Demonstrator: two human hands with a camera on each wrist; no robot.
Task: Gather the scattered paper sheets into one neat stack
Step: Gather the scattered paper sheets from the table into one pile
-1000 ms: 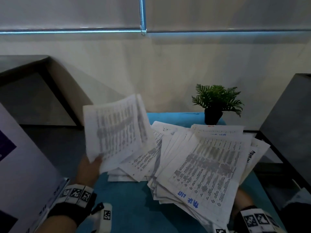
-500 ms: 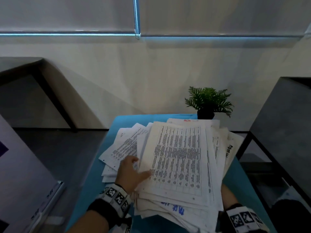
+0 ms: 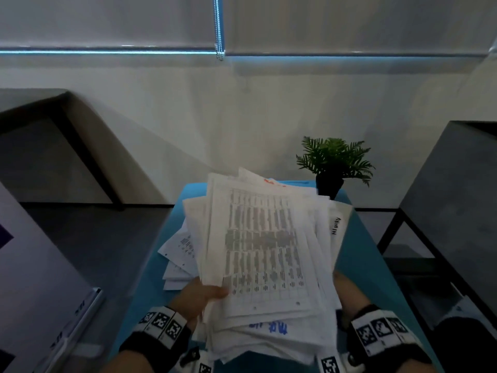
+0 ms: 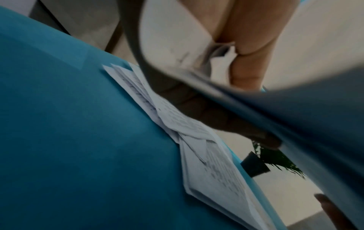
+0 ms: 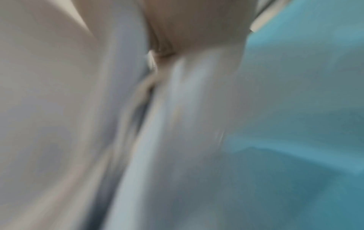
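Sheets [image 3: 263,251] are being held as one thick, uneven bundle above the blue table [image 3: 360,254], edges fanned and not squared. Bundle's near-left edge is being pinched by the left hand [image 3: 200,293], thumb on the top page, fingers [image 4: 199,107] underneath per the left wrist view. Right side is being supported by the right hand [image 3: 347,294]; mostly hidden behind the paper, and the right wrist view is badly blurred, so its grip probably can't be called either way. A few loose sheets [image 3: 178,250] are lying flat on the table, left of and under the bundle. A potted plant [image 3: 333,164] is standing at the table's far right corner, apart from the paper.
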